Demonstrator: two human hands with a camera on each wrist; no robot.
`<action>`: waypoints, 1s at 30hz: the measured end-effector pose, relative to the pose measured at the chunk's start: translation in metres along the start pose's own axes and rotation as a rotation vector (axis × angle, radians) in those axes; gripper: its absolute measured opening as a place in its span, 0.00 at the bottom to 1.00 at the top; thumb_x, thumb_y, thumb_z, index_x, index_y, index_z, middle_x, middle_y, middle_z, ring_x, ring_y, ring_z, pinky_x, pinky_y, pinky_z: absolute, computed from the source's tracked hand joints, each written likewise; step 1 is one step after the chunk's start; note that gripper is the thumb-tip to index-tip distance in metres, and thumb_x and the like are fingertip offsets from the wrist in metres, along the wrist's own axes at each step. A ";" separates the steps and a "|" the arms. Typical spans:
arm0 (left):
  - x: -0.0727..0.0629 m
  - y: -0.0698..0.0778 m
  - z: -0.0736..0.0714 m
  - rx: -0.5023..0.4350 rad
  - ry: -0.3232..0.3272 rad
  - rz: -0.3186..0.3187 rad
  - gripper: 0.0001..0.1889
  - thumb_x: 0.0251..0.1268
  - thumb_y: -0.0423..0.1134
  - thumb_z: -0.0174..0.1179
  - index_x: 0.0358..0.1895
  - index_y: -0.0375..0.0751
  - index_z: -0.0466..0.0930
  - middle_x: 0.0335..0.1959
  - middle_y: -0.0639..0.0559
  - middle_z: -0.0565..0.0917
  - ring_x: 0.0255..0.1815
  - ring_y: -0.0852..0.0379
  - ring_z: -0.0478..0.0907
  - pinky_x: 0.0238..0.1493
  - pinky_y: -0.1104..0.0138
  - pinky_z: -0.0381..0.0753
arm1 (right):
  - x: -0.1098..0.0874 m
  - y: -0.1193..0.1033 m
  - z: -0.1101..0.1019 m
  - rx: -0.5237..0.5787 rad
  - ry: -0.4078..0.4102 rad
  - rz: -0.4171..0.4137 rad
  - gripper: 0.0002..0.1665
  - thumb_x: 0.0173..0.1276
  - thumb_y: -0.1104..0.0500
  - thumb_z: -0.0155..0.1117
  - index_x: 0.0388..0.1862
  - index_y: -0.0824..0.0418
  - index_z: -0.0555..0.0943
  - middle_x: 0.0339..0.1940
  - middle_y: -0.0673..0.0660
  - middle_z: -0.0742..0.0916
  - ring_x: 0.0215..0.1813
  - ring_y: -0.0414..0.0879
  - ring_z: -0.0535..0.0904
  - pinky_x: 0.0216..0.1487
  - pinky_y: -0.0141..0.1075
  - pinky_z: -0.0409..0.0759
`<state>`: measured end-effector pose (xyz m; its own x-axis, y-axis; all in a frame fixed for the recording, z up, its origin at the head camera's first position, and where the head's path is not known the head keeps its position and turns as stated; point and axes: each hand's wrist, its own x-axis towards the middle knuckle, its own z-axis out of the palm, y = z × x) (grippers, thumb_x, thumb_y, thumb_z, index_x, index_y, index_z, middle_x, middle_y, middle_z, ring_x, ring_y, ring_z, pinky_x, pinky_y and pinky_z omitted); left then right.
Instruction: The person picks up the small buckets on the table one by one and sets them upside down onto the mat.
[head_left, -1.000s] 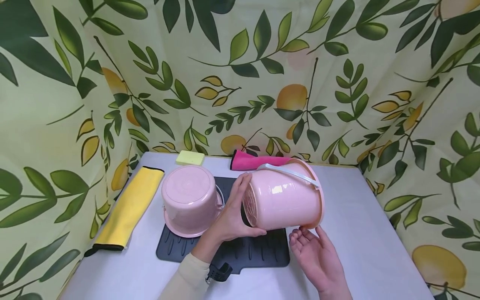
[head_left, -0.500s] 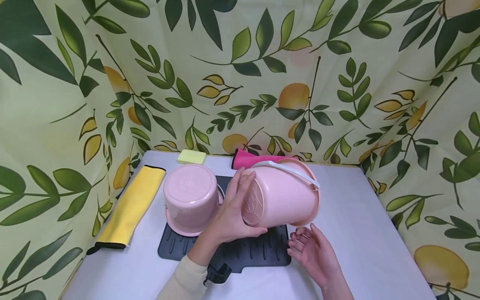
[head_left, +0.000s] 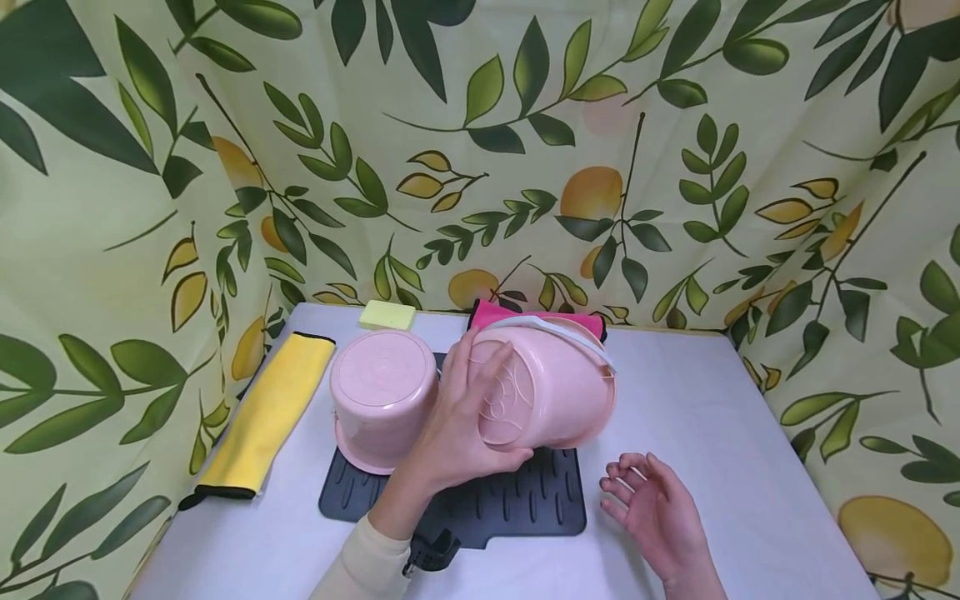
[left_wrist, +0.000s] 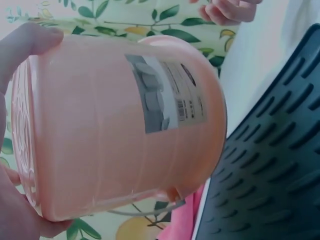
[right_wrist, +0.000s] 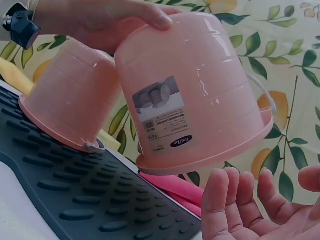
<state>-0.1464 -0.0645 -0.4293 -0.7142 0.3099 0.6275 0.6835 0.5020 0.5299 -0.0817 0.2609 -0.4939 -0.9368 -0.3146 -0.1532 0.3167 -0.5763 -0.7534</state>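
My left hand (head_left: 453, 429) grips a pink bucket (head_left: 570, 383) round its base, thumb on the near side and fingers across the far side. The bucket is tilted over, its bottom toward me and its mouth facing right and away. A white handle (head_left: 551, 325) lies along its upper side. A printed label (left_wrist: 167, 95) shows on its wall in the left wrist view. My right hand (head_left: 660, 512) is apart from the bucket, palm up with relaxed fingers, right of the dark drying mat (head_left: 517, 504). A second pink bucket (head_left: 382, 392) stands upside down on the mat's left part.
A yellow cloth (head_left: 270, 417) with black edging lies along the table's left side. At the back are a pale yellow sponge (head_left: 387, 315) and a pink cloth (head_left: 491, 313), partly hidden behind the held bucket. Leaf-patterned curtains (head_left: 465, 167) surround the white table (head_left: 720, 433).
The held bucket has swung left and its bottom has turned more toward me, still in my left hand. My right hand has come away from the rim, to the right and down.
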 end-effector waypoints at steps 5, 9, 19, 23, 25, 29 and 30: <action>0.002 0.003 -0.004 0.063 0.026 0.002 0.61 0.38 0.62 0.84 0.83 0.61 0.64 0.89 0.42 0.47 0.86 0.40 0.49 0.77 0.33 0.60 | 0.000 -0.002 0.000 0.000 -0.019 -0.009 0.32 0.94 0.43 0.31 0.52 0.58 0.82 0.50 0.54 0.84 0.54 0.49 0.83 0.57 0.42 0.86; 0.004 0.004 -0.006 0.106 0.026 -0.011 0.55 0.41 0.62 0.83 0.79 0.59 0.70 0.89 0.41 0.47 0.87 0.39 0.48 0.77 0.30 0.57 | -0.001 -0.005 -0.004 0.001 -0.011 -0.036 0.32 0.94 0.43 0.32 0.52 0.58 0.83 0.51 0.54 0.84 0.54 0.49 0.83 0.56 0.42 0.85; -0.002 -0.004 0.015 0.234 -0.054 0.003 0.36 0.47 0.64 0.79 0.62 0.54 0.89 0.89 0.40 0.49 0.86 0.37 0.51 0.75 0.32 0.64 | -0.006 -0.010 -0.008 -0.010 0.048 -0.052 0.31 0.93 0.41 0.33 0.52 0.56 0.82 0.51 0.53 0.83 0.54 0.49 0.82 0.57 0.42 0.84; -0.003 -0.004 0.028 0.228 -0.052 0.050 0.32 0.49 0.63 0.78 0.58 0.55 0.91 0.85 0.38 0.59 0.84 0.39 0.55 0.76 0.37 0.67 | -0.006 -0.010 -0.008 0.002 0.023 -0.062 0.31 0.93 0.42 0.33 0.53 0.57 0.82 0.52 0.53 0.83 0.55 0.49 0.82 0.57 0.42 0.84; -0.001 -0.005 0.033 0.222 -0.021 0.075 0.29 0.49 0.62 0.79 0.55 0.54 0.92 0.82 0.38 0.65 0.82 0.40 0.58 0.76 0.40 0.68 | -0.007 -0.010 -0.009 0.018 -0.008 -0.070 0.32 0.94 0.43 0.31 0.53 0.58 0.82 0.52 0.54 0.83 0.55 0.49 0.82 0.57 0.42 0.84; 0.003 -0.007 0.042 0.196 0.046 0.099 0.27 0.47 0.60 0.80 0.50 0.53 0.92 0.77 0.38 0.71 0.80 0.41 0.62 0.74 0.43 0.70 | -0.007 -0.009 -0.011 0.055 -0.070 -0.082 0.34 0.94 0.45 0.27 0.54 0.60 0.82 0.53 0.54 0.83 0.55 0.50 0.82 0.58 0.42 0.84; 0.003 -0.008 0.044 0.182 0.060 0.102 0.26 0.46 0.59 0.80 0.50 0.52 0.92 0.77 0.38 0.71 0.80 0.41 0.61 0.74 0.43 0.70 | -0.008 -0.009 -0.011 0.059 -0.077 -0.086 0.34 0.94 0.45 0.27 0.54 0.60 0.82 0.53 0.55 0.83 0.55 0.50 0.82 0.58 0.42 0.84</action>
<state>-0.1611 -0.0319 -0.4565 -0.6288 0.3204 0.7085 0.7093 0.6095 0.3539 -0.0792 0.2767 -0.4927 -0.9473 -0.3179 -0.0389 0.2464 -0.6459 -0.7226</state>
